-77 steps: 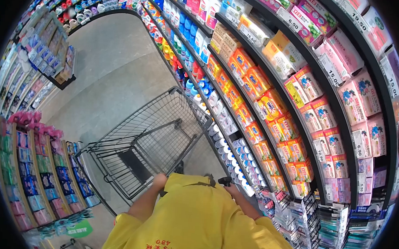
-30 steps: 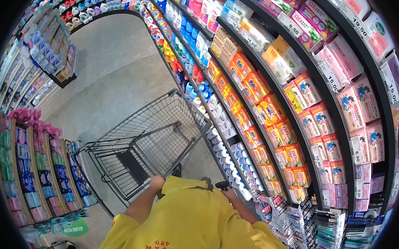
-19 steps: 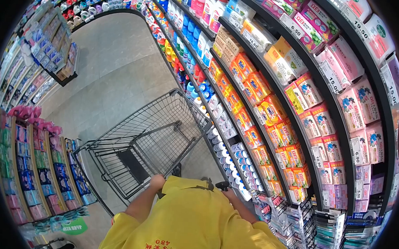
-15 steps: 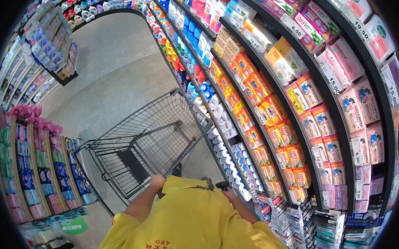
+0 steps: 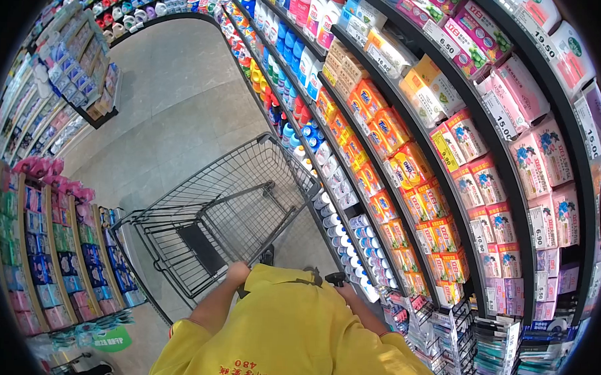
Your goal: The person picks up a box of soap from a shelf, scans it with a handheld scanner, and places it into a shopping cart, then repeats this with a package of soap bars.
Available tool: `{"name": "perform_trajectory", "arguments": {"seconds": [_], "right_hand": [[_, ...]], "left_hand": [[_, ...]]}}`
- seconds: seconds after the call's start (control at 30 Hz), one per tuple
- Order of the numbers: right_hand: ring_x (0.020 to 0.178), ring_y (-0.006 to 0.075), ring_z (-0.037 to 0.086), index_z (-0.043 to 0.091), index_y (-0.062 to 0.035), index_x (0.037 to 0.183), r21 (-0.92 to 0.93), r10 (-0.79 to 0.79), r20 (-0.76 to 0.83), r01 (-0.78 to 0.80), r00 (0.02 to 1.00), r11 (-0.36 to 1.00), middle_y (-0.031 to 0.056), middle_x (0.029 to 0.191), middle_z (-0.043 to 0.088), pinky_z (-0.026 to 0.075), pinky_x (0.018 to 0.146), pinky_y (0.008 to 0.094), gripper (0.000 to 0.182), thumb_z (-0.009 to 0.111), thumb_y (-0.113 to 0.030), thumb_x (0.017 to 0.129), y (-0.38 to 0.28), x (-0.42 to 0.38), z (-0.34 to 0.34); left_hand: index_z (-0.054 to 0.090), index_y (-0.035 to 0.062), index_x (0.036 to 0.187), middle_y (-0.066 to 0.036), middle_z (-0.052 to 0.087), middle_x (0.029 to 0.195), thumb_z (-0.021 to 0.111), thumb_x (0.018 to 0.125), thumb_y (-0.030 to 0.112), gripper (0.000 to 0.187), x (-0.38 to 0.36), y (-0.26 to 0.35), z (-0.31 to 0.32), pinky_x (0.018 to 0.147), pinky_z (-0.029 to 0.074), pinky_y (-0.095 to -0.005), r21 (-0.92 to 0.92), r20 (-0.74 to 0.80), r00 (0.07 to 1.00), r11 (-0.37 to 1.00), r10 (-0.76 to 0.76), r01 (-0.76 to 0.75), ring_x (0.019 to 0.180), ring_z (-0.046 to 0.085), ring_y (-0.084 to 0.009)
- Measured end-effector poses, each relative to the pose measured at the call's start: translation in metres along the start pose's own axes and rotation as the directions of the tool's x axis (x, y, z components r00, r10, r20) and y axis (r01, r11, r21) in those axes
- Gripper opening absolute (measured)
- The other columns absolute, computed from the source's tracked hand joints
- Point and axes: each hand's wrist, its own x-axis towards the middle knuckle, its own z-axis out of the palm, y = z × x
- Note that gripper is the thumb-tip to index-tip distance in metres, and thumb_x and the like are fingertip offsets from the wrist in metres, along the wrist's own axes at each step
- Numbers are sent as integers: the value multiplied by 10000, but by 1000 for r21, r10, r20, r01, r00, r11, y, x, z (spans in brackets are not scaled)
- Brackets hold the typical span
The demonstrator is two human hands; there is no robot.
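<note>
Our left hand (image 5: 237, 273) still grips the cart handle (image 5: 252, 289), and our right hand (image 5: 345, 291), mostly hidden behind the yellow shirt, seems closed on its black end. The empty shopping cart (image 5: 222, 214) has barely shifted lately, angled toward the detergent shelves (image 5: 382, 157) on the right.

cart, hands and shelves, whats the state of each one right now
shopping cart: upright on the floor, basket holds nothing
left hand: at the cart handle, grip mostly hidden by the yellow shirt
right hand: at the handle's right end, mostly hidden
shelves on the right: fully stocked with boxes and bottles
price tags: fixed along the shelf edges
</note>
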Motion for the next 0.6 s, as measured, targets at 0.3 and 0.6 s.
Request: {"name": "perform_trajectory", "arguments": {"seconds": [0.3, 0.6], "right_hand": [[737, 198, 621, 653, -8, 916, -16, 0, -50, -1, 999, 1000, 95, 808, 646, 483, 688, 341, 370, 677, -311, 705, -3, -5, 0], [788, 272, 648, 643, 3, 960, -66, -3, -8, 3, 1000, 998, 163, 876, 659, 499, 703, 376, 417, 657, -314, 689, -14, -9, -2]], "left_hand": [[652, 49, 986, -190, 640, 1007, 610, 711, 358, 416, 2, -2, 2, 819, 477, -431, -7, 17, 1000, 1000, -5, 5, 957, 601, -350], [638, 44, 1020, -190, 629, 1042, 606, 727, 325, 408, 12, -12, 12, 825, 472, -424, 13, 39, 999, 1000, 13, -13, 975, 596, -343]]}}
